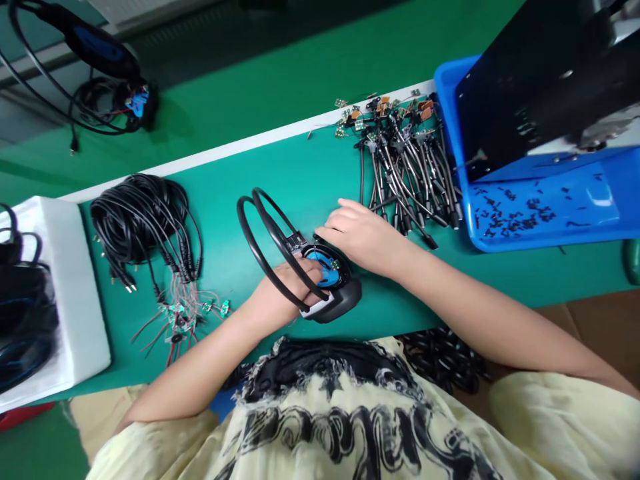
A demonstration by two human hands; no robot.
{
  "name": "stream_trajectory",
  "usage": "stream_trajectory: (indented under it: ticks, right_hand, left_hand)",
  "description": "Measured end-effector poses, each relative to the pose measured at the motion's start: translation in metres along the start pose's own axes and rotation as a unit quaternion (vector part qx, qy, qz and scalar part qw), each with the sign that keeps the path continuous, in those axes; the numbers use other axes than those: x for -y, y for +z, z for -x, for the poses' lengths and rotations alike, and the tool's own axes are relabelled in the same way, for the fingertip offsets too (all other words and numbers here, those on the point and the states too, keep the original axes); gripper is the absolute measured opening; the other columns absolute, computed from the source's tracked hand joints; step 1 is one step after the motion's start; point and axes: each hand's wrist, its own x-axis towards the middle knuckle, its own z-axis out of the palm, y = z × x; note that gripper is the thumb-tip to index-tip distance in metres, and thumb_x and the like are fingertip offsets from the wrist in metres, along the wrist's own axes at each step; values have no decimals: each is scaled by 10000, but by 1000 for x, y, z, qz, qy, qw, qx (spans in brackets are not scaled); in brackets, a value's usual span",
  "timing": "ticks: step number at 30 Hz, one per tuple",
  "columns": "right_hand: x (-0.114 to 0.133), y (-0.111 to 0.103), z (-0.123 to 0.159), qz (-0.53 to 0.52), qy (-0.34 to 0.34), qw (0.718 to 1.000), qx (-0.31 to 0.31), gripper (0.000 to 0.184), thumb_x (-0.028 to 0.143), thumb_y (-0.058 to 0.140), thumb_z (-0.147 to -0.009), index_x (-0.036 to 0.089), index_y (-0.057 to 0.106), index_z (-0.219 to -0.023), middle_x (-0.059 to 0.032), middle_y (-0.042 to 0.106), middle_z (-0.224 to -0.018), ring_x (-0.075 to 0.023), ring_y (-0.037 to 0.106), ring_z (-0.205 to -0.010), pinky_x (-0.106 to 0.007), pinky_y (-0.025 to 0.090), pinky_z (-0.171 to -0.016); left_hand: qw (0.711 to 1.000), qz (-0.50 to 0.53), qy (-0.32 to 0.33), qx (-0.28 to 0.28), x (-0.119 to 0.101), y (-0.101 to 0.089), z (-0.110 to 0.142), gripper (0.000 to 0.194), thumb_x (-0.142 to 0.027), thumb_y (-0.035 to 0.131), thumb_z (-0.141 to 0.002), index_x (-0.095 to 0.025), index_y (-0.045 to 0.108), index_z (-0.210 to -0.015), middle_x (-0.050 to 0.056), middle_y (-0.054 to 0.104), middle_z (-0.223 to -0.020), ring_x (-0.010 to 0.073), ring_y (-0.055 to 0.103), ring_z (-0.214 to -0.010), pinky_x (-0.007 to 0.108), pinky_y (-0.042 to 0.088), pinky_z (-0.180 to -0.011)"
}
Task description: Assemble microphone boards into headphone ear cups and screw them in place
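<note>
On the green table in front of me lies a black headset part, an ear cup with a blue inner disc and a thin double black band arching up to the left. My left hand reaches through the band and grips the ear cup, fingers curled on it. My right hand rests on the cup's far edge, fingers bent and pinched on something small I cannot make out.
A bundle of black cables with small circuit boards lies at the left. A heap of short wired parts sits beside a blue tray under a black machine. A white foam tray holds headsets at far left.
</note>
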Motion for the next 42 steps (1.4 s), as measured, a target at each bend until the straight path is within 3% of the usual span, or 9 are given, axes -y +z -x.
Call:
stream_trajectory:
  ticks: [3, 5, 7, 10, 13, 18, 27, 35, 42]
  right_hand:
    - [16, -31, 23, 48, -12, 999, 1, 287, 131, 392, -953, 151, 646, -1087, -70, 642, -897, -174, 564, -798, -363, 464, -845]
    - [29, -48, 45, 54, -2, 998, 25, 321, 98, 389, -929, 163, 622, -1140, -75, 640, -921, -167, 562, -733, -298, 435, -647]
    - [42, -55, 66, 40, 18, 997, 61, 399, 47, 387, -889, 160, 585, -1216, -85, 634, -937, -172, 571, -723, -281, 406, -571]
    - [60, -47, 89, 4, 54, 995, 86, 522, -15, 376, -836, 144, 523, -1311, -110, 619, -988, -199, 596, -822, -291, 473, -638]
    - [75, -30, 98, -37, 89, 994, 59, 499, 4, 373, -863, 142, 511, -1323, -120, 608, -1054, -207, 586, -921, -297, 511, -729]
    - [94, -6, 104, -67, 165, 984, 27, 493, 55, 355, -908, 141, 442, -1385, -113, 595, -1108, -189, 532, -861, -316, 514, -758]
    - [93, 0, 107, -46, 141, 989, 18, 463, 79, 420, -910, 72, 458, -1371, -122, 613, -1138, -200, 499, -832, -332, 506, -736]
    - [85, -9, 101, 29, 66, 997, 29, 428, 120, 470, -901, 36, 531, -1317, -130, 649, -1134, -209, 551, -840, -343, 522, -681]
    - [88, -15, 93, 46, 69, 995, 49, 453, 84, 457, -885, -32, 503, -1320, -174, 645, -1145, -221, 587, -882, -331, 559, -692]
  left_hand:
    - [1000, -18, 2, 7, -1, 3, 4, 205, -306, 477, -945, -154, 602, -1000, 109, 662, -1139, 216, 634, -1082, 484, 429, -1082]
    - [1000, -28, 6, 9, 0, 6, 8, 202, -295, 484, -933, -152, 597, -1022, 126, 646, -1198, 225, 621, -1124, 506, 407, -1098]
    - [999, -43, 12, 20, -1, 6, 10, 232, -283, 503, -911, -141, 591, -1072, 156, 625, -1245, 255, 608, -1155, 548, 400, -1090]
    - [997, -46, 13, 57, -4, 3, 11, 344, -284, 560, -862, -130, 565, -1170, 195, 583, -1301, 312, 571, -1210, 622, 370, -1076]
    - [996, -32, -2, 85, -10, -4, 10, 478, -327, 624, -819, -129, 536, -1244, 218, 547, -1337, 348, 532, -1251, 664, 328, -1076]
    - [990, -69, 0, 126, -17, -8, 11, 726, -504, 682, -768, -188, 451, -1380, 243, 441, -1424, 401, 466, -1297, 699, 301, -1055]
    - [987, -90, 11, 133, -23, -11, 12, 643, -572, 538, -864, -238, 439, -1404, 241, 428, -1423, 394, 456, -1301, 706, 319, -1024]
    - [989, -88, 14, 118, -23, -11, 10, 469, -479, 571, -880, -283, 547, -1305, 205, 448, -1424, 378, 477, -1296, 675, 326, -1043]
    - [988, -105, 17, 108, -27, -10, 9, 398, -420, 524, -918, -263, 563, -1281, 241, 476, -1390, 387, 506, -1271, 681, 368, -1005]
